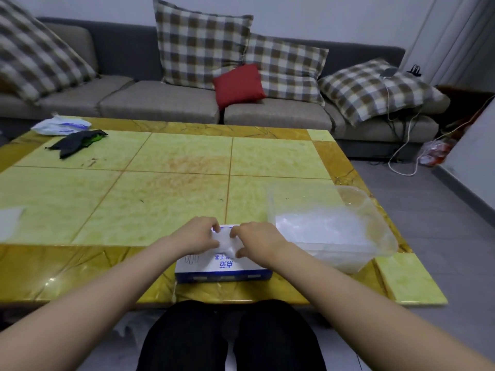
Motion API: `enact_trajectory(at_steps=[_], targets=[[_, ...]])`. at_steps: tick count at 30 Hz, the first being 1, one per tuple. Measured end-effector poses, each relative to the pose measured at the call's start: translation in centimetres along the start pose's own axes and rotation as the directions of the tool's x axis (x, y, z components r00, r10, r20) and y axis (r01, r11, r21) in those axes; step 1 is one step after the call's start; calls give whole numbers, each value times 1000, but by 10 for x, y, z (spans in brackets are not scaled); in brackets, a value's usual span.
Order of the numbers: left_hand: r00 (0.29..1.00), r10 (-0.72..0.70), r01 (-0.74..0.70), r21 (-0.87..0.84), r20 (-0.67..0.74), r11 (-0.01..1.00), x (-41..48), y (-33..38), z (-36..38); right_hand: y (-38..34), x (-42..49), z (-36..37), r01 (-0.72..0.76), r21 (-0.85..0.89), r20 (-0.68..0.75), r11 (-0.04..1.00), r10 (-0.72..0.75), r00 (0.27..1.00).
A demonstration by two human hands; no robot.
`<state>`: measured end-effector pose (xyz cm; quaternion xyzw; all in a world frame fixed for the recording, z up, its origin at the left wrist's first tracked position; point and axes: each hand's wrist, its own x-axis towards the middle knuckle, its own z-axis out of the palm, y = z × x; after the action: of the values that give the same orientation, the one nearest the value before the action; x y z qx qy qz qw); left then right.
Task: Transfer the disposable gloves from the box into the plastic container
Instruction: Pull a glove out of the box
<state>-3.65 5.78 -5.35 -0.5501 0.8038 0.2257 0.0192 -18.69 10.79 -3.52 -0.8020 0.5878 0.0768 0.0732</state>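
At the table's point(134, 196) near edge the left hand point(199, 232) pinched, fingers curled, the nine o'clock side of a clear wad of gloves point(225, 241) standing out of the top of the box point(222, 274), whose long axis ran nine to three. The right hand point(257, 241) pinched the same wad from the three o'clock side. The plastic container point(375, 210) sat just beside the box at about two o'clock, so the right hand, being nearer, looked better placed to carry the wad across.

We see a grey sofa point(160, 103) against a pale wall point(321, 17), bearing checked cushions point(201, 44) and one red cushion point(238, 85). Our yellow-green tiled desk point(160, 156) stands before it on grey floor point(442, 210).
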Motion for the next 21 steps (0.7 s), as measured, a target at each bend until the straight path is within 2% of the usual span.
enact_trajectory(at_steps=[3,6,11,16,21], targets=[[995,-12,1,-106,-101,994,-1,-8,3,-2,1,1,-16,-11,8,1000,16,1000],[990,-13,-10,-165,-138,986,-1,-14,4,-4,2,3,-25,-18,16,1000,25,1000],[990,-9,-36,-307,-143,951,-3,-14,2,-10,3,6,-51,6,-4,999,51,999],[995,-27,-27,-550,-91,835,-6,-10,1,-11,5,6,-79,47,35,996,77,996],[995,-55,-12,-646,-83,764,-7,-8,-5,-11,1,4,-100,129,9,987,100,995]])
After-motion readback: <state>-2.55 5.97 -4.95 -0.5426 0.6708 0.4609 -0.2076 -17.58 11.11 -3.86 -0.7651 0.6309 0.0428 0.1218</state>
